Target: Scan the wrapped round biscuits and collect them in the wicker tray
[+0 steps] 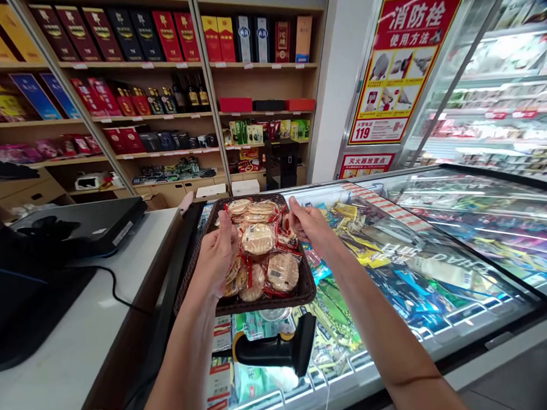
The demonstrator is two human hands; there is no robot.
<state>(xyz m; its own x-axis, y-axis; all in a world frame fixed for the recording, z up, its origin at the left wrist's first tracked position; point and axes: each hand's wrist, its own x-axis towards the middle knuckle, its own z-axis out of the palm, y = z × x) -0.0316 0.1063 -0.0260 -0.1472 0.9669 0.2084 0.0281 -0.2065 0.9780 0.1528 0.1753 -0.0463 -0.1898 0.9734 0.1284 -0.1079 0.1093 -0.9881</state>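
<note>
A dark brown woven basket (272, 302) sits on the glass top of a freezer, filled with round crackers (257, 238) in clear and red wrappers. My left hand (217, 254) is over the basket's left side, thumb up and fingers curled inward against the wrapped crackers. At the right rim, my right hand (310, 222) also has its thumb raised and its fingers curled, close to the red wrappers. What either hand grips, if anything, is hidden. A black and yellow handheld barcode scanner (272, 350) lies on the glass in front of the basket.
The freezer (377, 346) holds many colourful packs under glass. On the left, a white counter (109, 311) bears black checkout equipment (86, 224) and a cable (114, 287). Shelves (133, 62) of boxes and bottles stand behind. A red poster (401, 63) hangs beside a chilled display (511, 101).
</note>
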